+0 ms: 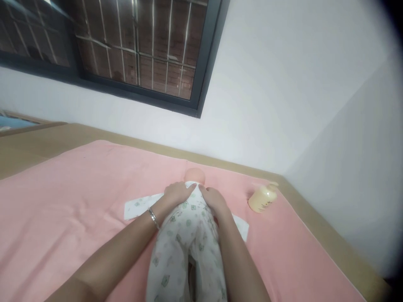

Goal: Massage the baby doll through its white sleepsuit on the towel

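On the pink sheet (82, 201) a doll lies with its smooth, peach-coloured head (194, 175) at the far end. Over its body is a white baby romper (189, 216) with small green prints, its legs stretching toward me and its sleeves spread flat on both sides. My left hand (178, 192), below a silver bracelet (153, 217), is closed on the romper's upper edge, with the thumb at the doll's neck. Opposite it, my right hand (215, 199) pinches the same edge. Most of the doll's body is hidden under the cloth and my arms.
To the right, a pale yellow pump bottle (263, 198) stands on the sheet. A wooden border (233, 164) runs along the sheet's back and right sides, against the white wall (267, 84). Above is a dark-framed window (135, 50) with metal bars.
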The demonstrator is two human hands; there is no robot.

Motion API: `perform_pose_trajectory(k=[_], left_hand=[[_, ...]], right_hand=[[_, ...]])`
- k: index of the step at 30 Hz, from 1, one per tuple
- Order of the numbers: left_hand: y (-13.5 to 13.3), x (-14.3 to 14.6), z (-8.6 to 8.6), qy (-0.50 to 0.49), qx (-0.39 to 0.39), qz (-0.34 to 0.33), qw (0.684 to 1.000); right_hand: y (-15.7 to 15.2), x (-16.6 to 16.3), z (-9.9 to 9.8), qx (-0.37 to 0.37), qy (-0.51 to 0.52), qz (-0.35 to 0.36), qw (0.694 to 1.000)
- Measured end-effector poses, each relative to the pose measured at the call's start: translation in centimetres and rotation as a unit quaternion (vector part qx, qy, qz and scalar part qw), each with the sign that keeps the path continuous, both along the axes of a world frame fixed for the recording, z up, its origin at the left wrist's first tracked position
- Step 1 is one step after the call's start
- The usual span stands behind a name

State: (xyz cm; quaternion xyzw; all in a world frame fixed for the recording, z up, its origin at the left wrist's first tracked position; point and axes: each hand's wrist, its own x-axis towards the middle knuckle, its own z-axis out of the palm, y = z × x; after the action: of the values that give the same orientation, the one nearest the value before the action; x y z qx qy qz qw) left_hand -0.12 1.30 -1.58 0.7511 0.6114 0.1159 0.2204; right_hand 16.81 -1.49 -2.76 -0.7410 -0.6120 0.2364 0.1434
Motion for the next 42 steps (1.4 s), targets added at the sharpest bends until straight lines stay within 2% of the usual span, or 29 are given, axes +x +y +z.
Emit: perform_pose_trajectory(k=[10, 24, 35, 42], left_hand=[[1.2, -0.2, -2.1, -0.024, 0.014, 0.018, 0.999], [2.3, 0.2, -2.5, -0.027, 0.043, 0.026, 0.998], [2.9, 0.4, -2.2, -0.026, 0.024, 0.035, 0.999], [2.8, 0.0, -2.4, -0.029, 0.029, 0.024, 0.999]], right_hand=[[0.6, -0.2, -1.0, 0.033, -0.037, -0.024, 0.998], [1.4, -0.2, -1.4, 0.045, -0.049, -0.025, 0.997], [2.1, -0.2, -1.2, 0.034, -0.046, -0.027, 0.998], [1.4, -0.7, -0.1, 0.015, -0.062, -0.025, 0.998]])
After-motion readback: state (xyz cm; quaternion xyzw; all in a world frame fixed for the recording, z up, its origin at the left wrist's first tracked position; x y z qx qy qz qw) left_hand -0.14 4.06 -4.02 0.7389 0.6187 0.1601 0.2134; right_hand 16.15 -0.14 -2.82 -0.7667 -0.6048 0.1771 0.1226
